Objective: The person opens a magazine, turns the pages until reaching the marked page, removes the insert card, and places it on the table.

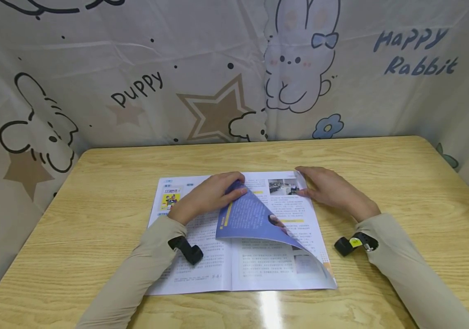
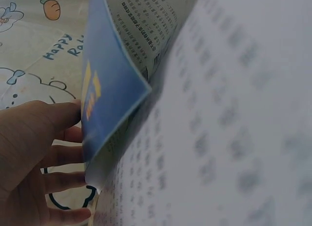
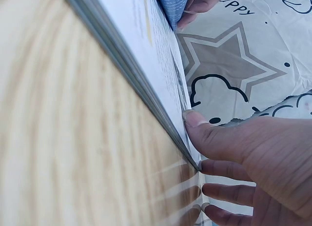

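Note:
An open magazine (image 1: 205,246) lies on the table, showing printed text and small pictures. My left hand (image 1: 211,194) reaches over its middle and pinches the upper part of a blue-backed page (image 1: 250,217) between thumb and fingers. That page is lifted and folds over diagonally, its lower corner trailing toward the magazine's bottom right. In the left wrist view, the thumb lies against the blue side of the page (image 2: 109,84). At the magazine's upper right corner, my right hand (image 1: 333,189) pinches the edge, thumb on the printed face (image 3: 161,60) and fingers at the outer side.
The magazine rests on a light wood-grain table (image 1: 382,183). Behind the table hangs a pale cloth (image 1: 201,41) with cartoon animals, stars and lettering. Each sleeved wrist wears a black strap device, one at the left wrist (image 1: 187,250) and one at the right wrist (image 1: 345,246).

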Tool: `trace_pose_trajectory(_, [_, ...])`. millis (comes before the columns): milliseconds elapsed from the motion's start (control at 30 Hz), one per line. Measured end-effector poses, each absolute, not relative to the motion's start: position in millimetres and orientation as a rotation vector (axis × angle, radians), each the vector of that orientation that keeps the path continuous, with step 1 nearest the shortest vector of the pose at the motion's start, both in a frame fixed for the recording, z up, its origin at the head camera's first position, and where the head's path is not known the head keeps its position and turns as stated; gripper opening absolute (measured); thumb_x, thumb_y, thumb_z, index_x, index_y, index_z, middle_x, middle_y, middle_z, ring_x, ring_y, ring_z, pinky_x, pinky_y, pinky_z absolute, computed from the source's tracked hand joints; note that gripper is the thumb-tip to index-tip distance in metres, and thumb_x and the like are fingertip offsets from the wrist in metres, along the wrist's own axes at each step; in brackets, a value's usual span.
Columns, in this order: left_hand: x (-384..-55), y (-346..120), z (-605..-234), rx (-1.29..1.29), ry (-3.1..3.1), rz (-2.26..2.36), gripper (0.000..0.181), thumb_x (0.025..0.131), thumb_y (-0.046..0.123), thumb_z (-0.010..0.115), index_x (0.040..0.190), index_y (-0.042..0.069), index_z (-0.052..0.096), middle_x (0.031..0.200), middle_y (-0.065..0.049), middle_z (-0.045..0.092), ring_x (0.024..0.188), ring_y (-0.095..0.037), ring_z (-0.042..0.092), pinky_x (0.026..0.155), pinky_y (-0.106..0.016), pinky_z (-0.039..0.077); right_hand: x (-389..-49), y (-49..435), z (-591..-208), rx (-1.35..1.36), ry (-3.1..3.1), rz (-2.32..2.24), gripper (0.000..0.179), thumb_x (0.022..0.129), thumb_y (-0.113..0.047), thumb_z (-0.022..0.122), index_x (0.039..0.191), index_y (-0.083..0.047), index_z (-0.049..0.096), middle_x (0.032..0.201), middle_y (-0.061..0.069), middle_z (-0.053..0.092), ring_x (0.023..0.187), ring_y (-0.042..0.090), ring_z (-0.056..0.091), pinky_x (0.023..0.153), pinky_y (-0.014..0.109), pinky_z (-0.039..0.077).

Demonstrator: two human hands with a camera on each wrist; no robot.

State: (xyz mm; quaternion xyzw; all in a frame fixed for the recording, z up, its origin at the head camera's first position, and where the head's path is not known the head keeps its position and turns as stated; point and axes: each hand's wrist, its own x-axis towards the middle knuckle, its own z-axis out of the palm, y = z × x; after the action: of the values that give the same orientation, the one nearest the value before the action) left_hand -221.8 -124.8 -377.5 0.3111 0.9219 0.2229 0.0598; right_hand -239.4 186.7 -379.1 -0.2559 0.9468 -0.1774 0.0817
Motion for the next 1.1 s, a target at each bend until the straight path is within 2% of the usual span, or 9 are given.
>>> trace_pose_trajectory(200, [-221.2, -125.0, -376.3, 1.009, 2.783, 0.66, 0.039, 0.102, 0.033, 0.048, 0.13, 0.007, 0.058, 0.131, -0.008, 0.058, 0.127, -0.023, 0.05, 0.107, -0.039, 0.038, -239.9, 186.9, -380.1, -0.766, 2.828, -0.533, 0.063, 0.092, -0.02, 0.067, 0.144, 0.002, 0.039, 0.145, 0.025, 0.041, 0.134, 0.044, 0.037, 0.109, 0.055, 0.03])
trace_pose_trajectory(567, [-220.6, -126.1, -377.2, 1.114, 2.804, 0.623, 0.035, 0.102, 0.029, 0.05, 0.126, 0.009, 0.064, 0.129, -0.011, 0.058, 0.121, -0.026, 0.055, 0.103, -0.04, 0.042, -240.1, 186.3, -380.1, -0.748, 2.82, -0.541, 0.064, 0.092, -0.021, 0.067, 0.145, 0.001, 0.039, 0.146, 0.025, 0.04, 0.134, 0.044, 0.036, 0.109, 0.056, 0.029])
trace_pose_trajectory(833, [-217.1, -126.9, -373.9, 1.121, 2.79, 0.595, 0.037, 0.101, 0.035, 0.051, 0.125, 0.011, 0.065, 0.13, -0.011, 0.057, 0.121, -0.026, 0.054, 0.104, -0.041, 0.041, -241.7, 187.7, -382.7, -0.754, 2.829, -0.543, 0.064, 0.091, -0.02, 0.068, 0.144, 0.002, 0.039, 0.145, 0.026, 0.041, 0.134, 0.044, 0.036, 0.11, 0.055, 0.028])
trace_pose_trajectory(1100, [-212.0, -124.0, -369.3, 1.134, 2.724, 0.508, 0.04, 0.099, 0.039, 0.052, 0.128, 0.014, 0.063, 0.136, -0.009, 0.054, 0.135, -0.029, 0.041, 0.113, -0.041, 0.029, -241.0, 187.9, -382.8, -0.742, 2.827, -0.557, 0.063, 0.092, -0.021, 0.067, 0.144, 0.0, 0.04, 0.145, 0.024, 0.041, 0.134, 0.043, 0.036, 0.109, 0.055, 0.028])
